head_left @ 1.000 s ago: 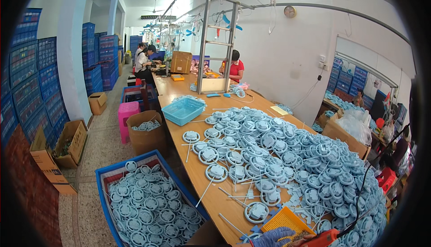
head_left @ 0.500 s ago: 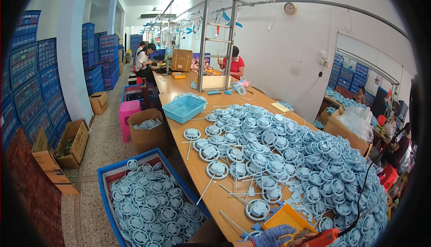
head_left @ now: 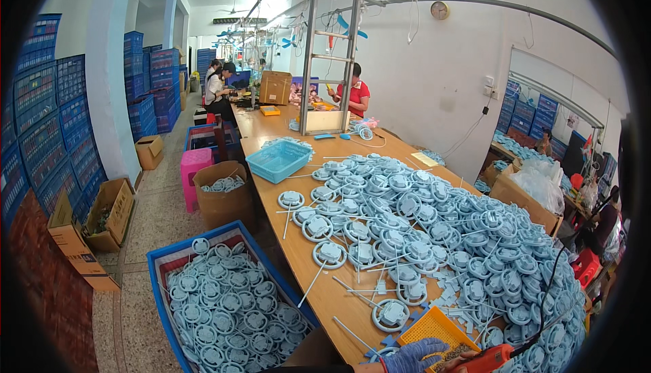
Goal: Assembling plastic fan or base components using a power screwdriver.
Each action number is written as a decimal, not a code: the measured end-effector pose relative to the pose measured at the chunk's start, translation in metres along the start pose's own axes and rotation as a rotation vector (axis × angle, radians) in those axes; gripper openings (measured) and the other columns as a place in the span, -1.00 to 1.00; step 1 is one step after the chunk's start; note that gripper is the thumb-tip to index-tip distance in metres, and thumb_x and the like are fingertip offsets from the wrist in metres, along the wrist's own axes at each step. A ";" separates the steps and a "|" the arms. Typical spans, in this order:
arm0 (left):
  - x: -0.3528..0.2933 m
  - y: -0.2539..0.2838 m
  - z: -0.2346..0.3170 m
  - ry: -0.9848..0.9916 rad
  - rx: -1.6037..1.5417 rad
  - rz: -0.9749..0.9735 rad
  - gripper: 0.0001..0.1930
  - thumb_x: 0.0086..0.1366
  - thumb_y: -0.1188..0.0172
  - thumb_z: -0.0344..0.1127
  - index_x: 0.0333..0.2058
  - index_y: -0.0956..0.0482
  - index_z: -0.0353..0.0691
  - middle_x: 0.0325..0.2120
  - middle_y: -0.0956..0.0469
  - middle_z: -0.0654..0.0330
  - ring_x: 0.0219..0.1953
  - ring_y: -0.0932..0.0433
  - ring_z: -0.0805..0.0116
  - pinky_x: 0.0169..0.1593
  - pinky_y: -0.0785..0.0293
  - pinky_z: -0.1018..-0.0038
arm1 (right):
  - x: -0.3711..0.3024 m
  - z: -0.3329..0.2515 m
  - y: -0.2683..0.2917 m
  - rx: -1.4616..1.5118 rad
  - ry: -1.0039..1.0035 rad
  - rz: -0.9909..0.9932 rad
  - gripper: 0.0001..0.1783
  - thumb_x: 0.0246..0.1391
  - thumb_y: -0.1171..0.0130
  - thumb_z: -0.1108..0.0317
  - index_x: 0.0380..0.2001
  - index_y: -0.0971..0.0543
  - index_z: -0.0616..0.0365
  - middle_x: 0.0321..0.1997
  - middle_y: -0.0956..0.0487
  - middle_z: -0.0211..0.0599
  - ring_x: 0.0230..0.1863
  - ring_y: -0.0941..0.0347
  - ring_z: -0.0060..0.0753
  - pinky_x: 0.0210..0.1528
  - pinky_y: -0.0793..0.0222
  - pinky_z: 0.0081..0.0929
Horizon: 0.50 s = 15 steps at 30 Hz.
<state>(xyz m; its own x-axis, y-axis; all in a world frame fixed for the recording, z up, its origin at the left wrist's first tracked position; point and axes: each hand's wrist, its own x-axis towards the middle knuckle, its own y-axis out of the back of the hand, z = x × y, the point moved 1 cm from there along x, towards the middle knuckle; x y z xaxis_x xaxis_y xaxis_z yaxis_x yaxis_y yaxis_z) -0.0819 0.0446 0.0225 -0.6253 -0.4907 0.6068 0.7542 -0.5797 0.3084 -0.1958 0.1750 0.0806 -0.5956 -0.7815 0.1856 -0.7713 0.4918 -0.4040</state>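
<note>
My left hand (head_left: 413, 357), in a blue-grey glove, reaches over the near edge of a yellow perforated tray (head_left: 434, 323). Its fingers are stretched out, partly cut off by the lower edge. Small metal screws (head_left: 454, 352) lie in the tray by the fingertips. Beside it, my right hand (head_left: 462, 359) is closed around a red-orange electric screwdriver (head_left: 494, 357) with a black cord; most of that hand is hidden. Next to the tray lies a light-blue wheel-shaped plastic part (head_left: 391, 315), one of a large heap (head_left: 488, 237) of the same, many with thin rods.
A blue crate (head_left: 159, 285) full of similar parts stands left of the wooden table (head_left: 298, 227). Beyond are a light-blue basket (head_left: 278, 161), a carton (head_left: 224, 203), a pink stool (head_left: 195, 163) and a metal frame (head_left: 308, 54). People work farther along the table.
The view has shifted very slightly. Both hands stay at the tray, and the screwdriver remains in my right hand.
</note>
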 end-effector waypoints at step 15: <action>0.005 0.004 -0.009 -0.127 0.108 -0.044 -0.77 0.12 -0.15 -0.32 -0.21 -0.52 -0.13 0.00 -0.45 0.10 0.07 -0.38 0.04 0.11 -0.34 0.22 | 0.004 -0.003 -0.008 -0.031 -0.028 -0.074 -0.43 0.03 -0.13 0.62 0.13 -0.24 0.15 -0.14 -0.46 -0.20 -0.22 -0.46 -0.30 -0.22 -0.47 -0.34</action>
<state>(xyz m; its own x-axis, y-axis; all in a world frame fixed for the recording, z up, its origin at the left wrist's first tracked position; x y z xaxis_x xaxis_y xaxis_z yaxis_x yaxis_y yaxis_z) -0.0835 0.0338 0.0205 -0.6328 -0.3766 0.6765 0.7483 -0.5221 0.4093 -0.1926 0.1688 0.0873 -0.5305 -0.8264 0.1887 -0.8199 0.4437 -0.3618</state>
